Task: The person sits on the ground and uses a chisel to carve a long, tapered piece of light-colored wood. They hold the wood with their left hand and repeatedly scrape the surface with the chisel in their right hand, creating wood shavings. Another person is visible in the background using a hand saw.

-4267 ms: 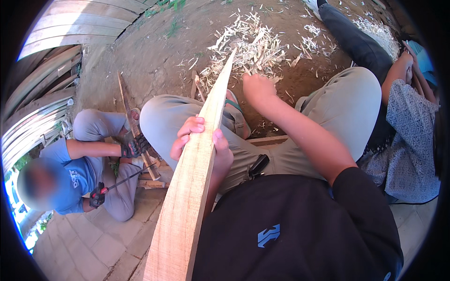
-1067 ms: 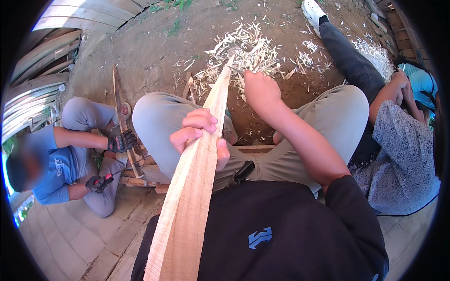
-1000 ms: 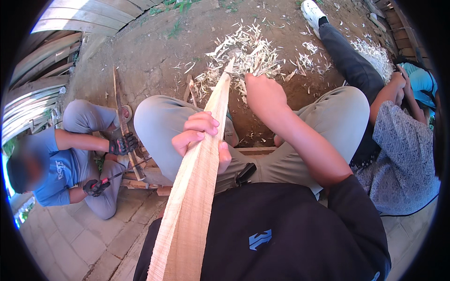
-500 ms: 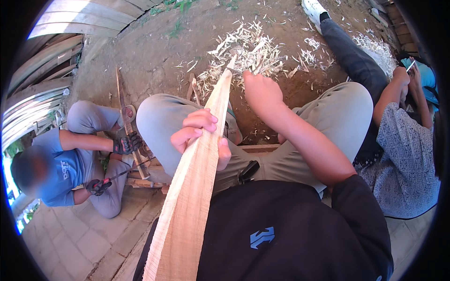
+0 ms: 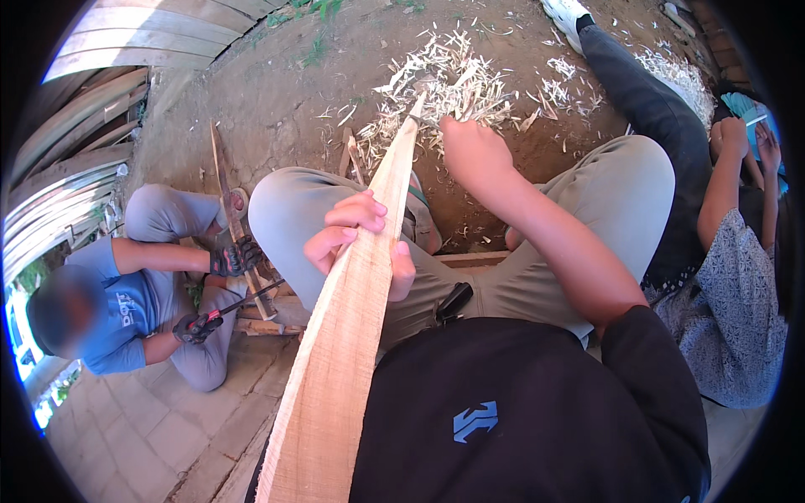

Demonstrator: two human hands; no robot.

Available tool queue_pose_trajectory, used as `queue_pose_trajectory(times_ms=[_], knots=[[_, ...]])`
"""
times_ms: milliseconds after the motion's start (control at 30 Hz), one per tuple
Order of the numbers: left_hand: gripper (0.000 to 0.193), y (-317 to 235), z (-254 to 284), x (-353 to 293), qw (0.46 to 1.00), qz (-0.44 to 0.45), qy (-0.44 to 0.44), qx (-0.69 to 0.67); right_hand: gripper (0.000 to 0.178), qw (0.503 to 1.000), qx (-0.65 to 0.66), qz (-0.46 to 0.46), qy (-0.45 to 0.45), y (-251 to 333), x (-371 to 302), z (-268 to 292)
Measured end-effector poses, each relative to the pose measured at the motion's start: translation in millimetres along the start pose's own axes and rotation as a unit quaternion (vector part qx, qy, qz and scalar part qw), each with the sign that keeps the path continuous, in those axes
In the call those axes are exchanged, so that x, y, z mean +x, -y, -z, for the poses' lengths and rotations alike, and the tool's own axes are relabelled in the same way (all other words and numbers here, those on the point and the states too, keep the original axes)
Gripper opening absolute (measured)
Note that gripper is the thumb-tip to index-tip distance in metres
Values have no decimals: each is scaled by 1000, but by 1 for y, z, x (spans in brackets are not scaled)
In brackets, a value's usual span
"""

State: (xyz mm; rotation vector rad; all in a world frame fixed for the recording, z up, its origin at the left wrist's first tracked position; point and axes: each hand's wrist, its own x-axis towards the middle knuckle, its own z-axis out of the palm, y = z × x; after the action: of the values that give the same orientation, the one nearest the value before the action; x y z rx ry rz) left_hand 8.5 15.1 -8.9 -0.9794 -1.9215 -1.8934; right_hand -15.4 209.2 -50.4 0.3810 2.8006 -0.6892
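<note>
A long pale piece of wood (image 5: 340,352), tapering to a point, slants across my lap from the lower edge toward the ground ahead. My left hand (image 5: 356,214) is closed around it partway up, fingers over its left side and thumb at its right. Near the tapered tip, my right hand (image 5: 476,155) is closed on a knife (image 5: 426,122); only a thin dark strip of blade shows, lying against the tip, and the handle is hidden in the fist.
Wood shavings (image 5: 461,80) lie heaped on the dirt beyond the tip. At left, a person in gloves (image 5: 228,258) holds a stick (image 5: 225,193) and a red-handled blade (image 5: 214,316). At right sits another person in a patterned garment (image 5: 738,302). Stacked planks (image 5: 84,109) stand far left.
My right fist and the blade have shifted very slightly at the tip. The left hand keeps its hold. At right, the other person's hands have moved apart a little.
</note>
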Motion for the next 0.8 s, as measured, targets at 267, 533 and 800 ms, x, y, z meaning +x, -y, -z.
queue_pose_trajectory(times_ms=[267,533,800], knots=[[54,4,1,-2,1000,-8,6,13,15,1000,22,0,15,7,-7,-2],[53,3,0,-3,1000,-17,8,6,15,1000,-5,15,0,8,-5,-6],[53,-3,-1,-2,1000,-7,9,16,13,999,-11,-1,-31,1,-2,-18]])
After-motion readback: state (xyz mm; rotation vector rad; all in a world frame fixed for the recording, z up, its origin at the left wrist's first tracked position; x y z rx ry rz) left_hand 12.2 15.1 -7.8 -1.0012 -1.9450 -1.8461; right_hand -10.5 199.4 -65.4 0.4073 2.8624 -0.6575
